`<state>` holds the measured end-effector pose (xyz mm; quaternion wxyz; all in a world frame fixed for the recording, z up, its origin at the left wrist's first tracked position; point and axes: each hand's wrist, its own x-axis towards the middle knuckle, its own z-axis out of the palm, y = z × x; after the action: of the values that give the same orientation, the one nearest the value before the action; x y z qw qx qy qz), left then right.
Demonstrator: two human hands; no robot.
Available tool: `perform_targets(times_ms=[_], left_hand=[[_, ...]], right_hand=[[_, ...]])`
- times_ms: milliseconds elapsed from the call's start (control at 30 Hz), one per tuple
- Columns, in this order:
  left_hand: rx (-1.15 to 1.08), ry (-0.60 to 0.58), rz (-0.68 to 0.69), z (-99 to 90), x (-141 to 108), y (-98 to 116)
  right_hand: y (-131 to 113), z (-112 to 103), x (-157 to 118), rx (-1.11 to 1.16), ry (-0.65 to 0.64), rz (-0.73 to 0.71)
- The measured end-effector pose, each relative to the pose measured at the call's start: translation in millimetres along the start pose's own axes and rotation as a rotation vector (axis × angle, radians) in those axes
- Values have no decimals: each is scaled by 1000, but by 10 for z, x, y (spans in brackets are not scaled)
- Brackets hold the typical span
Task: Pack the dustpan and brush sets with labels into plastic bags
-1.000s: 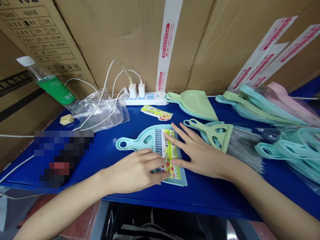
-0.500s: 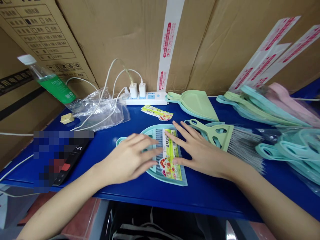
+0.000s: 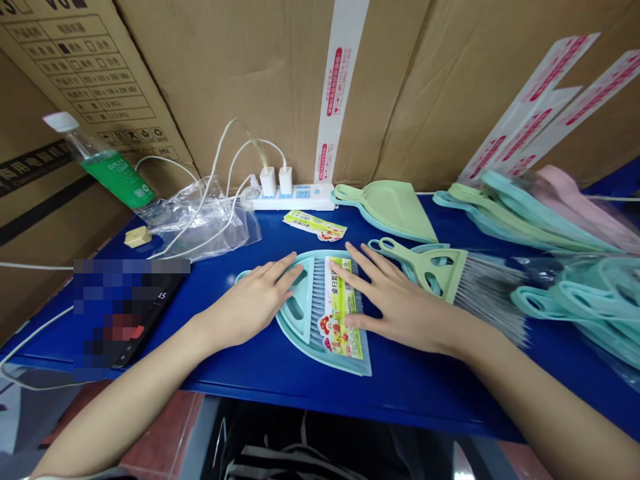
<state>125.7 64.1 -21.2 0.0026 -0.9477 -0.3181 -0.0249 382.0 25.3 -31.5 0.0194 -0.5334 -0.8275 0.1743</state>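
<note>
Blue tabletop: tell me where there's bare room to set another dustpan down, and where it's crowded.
Bare blue tabletop runs along the front edge, before the teal dustpan and right hand; a narrower patch lies between the plastic bag and that dustpan. Crowded at right: green-handled brush, bagged dustpans.

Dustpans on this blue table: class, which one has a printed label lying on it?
The light-blue dustpan beneath the left hand and right hand: a brush lies in it, the label on the bristles. The pale green dustpan behind it has none.
</note>
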Motion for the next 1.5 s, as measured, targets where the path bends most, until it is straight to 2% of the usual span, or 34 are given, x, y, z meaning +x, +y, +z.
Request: perform_targets(times_ms=[233, 467, 667, 1000, 1233, 1367, 1500], left_hand=[[19, 6, -7, 40, 25, 31], [-24, 77, -35, 108, 50, 45], [-15, 116, -28, 143, 79, 43], [12, 110, -83, 148, 120, 57], [97, 181, -97, 162, 172, 89], [66, 222, -107, 154, 173, 68], [31, 175, -161, 124, 178, 36]], right_hand=[[7, -37, -13, -26, 40, -40], [39, -7, -5, -22, 68, -73], [24, 2, 13, -28, 27, -24], [56, 11, -14, 3, 161, 98], [-6, 13, 15, -72, 100, 146], [-11, 14, 30, -35, 126, 196], [-23, 1, 38, 9, 141, 205]])
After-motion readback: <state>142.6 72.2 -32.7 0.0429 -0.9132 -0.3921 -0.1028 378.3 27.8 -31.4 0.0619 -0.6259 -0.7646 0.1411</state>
